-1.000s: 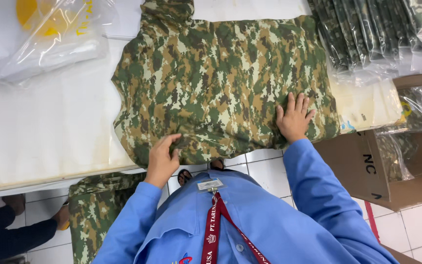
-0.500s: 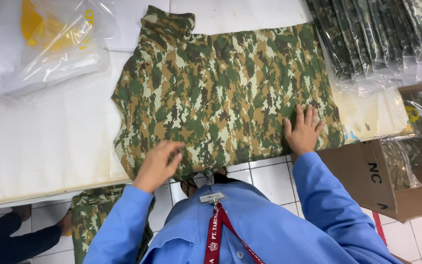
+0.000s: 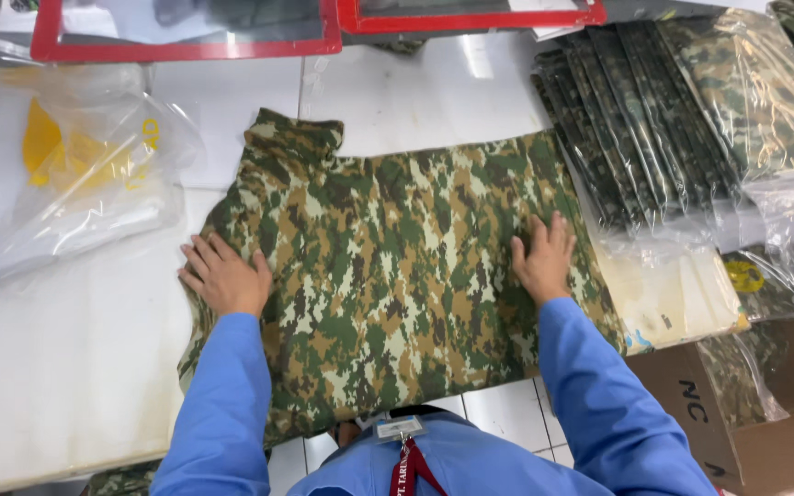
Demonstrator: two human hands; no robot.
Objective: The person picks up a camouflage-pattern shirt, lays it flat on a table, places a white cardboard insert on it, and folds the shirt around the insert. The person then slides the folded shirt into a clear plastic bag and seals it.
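A folded camouflage garment point(image 3: 397, 266) in green, brown and tan lies flat on the white table point(image 3: 57, 358), its collar pointing to the far left. My left hand point(image 3: 224, 276) rests palm down on the garment's left edge, fingers spread. My right hand point(image 3: 542, 259) presses flat on its right side, fingers apart. Both arms wear blue sleeves. Neither hand grips anything.
Empty clear plastic bags with a yellow mark point(image 3: 75, 174) lie at the left. A row of bagged camouflage garments point(image 3: 682, 119) is stacked at the right. A brown cardboard box point(image 3: 737, 413) stands below right. Red-framed boards point(image 3: 186, 28) line the far edge.
Both hands slid from the garment's near edge farther up onto it, the left one out to the left edge. The camera view tilted up, showing more of the table's far side.
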